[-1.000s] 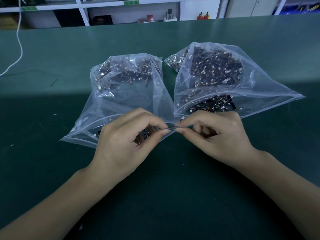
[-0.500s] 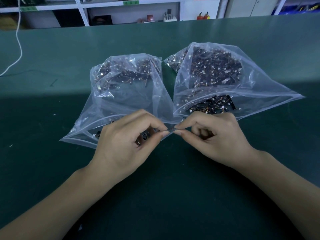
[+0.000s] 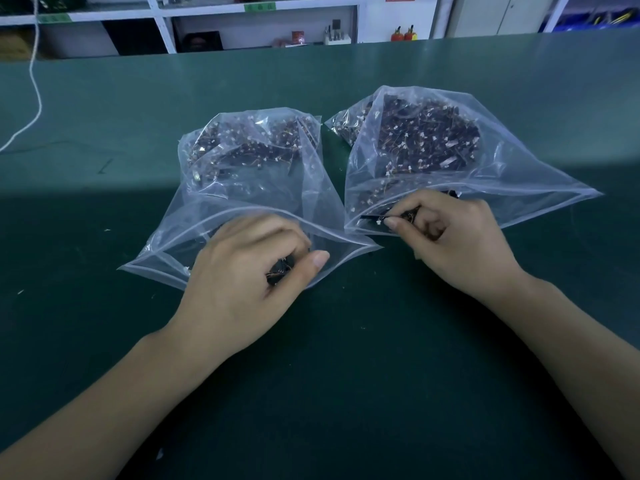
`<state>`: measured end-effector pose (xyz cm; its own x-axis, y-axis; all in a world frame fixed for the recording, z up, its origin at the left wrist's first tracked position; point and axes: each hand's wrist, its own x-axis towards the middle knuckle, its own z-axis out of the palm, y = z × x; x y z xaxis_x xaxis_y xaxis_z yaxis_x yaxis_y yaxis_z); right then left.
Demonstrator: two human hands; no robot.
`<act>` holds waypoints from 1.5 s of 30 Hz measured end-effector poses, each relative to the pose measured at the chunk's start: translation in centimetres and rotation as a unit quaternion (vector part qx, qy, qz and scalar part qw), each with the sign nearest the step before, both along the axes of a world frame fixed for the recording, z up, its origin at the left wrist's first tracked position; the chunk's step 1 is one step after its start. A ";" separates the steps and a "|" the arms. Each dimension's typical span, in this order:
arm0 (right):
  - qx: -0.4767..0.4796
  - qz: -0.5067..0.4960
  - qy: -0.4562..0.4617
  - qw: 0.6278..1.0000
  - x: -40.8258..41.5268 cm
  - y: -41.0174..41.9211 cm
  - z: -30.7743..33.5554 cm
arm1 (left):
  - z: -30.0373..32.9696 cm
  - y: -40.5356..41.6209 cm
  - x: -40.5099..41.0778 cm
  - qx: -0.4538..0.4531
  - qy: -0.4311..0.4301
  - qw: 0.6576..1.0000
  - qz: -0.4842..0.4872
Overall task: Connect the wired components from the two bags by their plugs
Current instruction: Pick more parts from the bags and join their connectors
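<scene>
Both hands at the bag mouths, mid-table. Left hand (image 3: 242, 271) fingers curled on a wired part (image 3: 278, 270) at the left bag (image 3: 242, 188) opening. Right hand (image 3: 453, 237) pinches a plug (image 3: 379, 221) in the right bag (image 3: 433, 150). Likely one piece per hand, ready to mate. Bulk stock heaped toward far edge.

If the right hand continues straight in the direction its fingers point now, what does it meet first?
Probably the loose dark wired components inside the mouth of the right bag. The right hand already pinches one there, fingers pointing left and away; depth is unclear.
</scene>
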<state>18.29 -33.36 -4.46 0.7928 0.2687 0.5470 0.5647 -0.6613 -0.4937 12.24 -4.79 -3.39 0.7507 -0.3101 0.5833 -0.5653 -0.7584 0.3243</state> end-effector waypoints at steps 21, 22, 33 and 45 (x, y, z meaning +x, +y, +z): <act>0.000 -0.096 -0.016 0.995 -0.8 1.1 -0.2 | 0.1 1.1 0.5 0.138 0.130 0.975 0.112; 0.002 -0.091 -0.016 0.996 -0.9 1.2 -0.2 | 0.0 1.0 0.5 0.150 0.132 0.973 0.113; 0.017 -0.040 -0.032 0.999 -1.4 1.7 0.0 | -0.2 0.8 0.6 0.071 0.092 0.988 0.098; 0.027 0.132 -0.038 0.990 -2.3 2.8 0.1 | -0.4 -0.2 0.0 -0.059 -0.008 0.997 -0.057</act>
<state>15.99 -30.58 -4.38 0.6545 0.4306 0.6215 0.7517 -0.4589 -0.4736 12.22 -5.03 -3.82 0.7049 -0.3226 0.6317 -0.6518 -0.6458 0.3975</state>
